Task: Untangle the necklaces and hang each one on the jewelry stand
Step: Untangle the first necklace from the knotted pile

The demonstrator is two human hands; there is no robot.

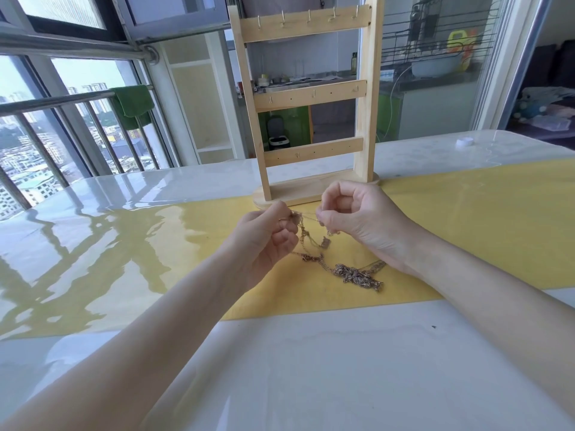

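Both hands pinch the tangled necklaces (311, 241): left hand (267, 234), right hand (351, 213), strand stretched sideways between them; wooden jewelry stand (306, 94) dead ahead, hooks bare.

Necklaces (314, 244): thin gold-coloured chains, knotted together. The upper strands are hanging raised above the bench, stretching taut between two pinching points; the lower part is lying bunched in a tangled heap on a yellow strip, near and slightly right.

Jewelry stand (306, 98): pale wood, standing upright just beyond the chains, three crossbars carrying small hooks, oval base; nothing is hanging on it.
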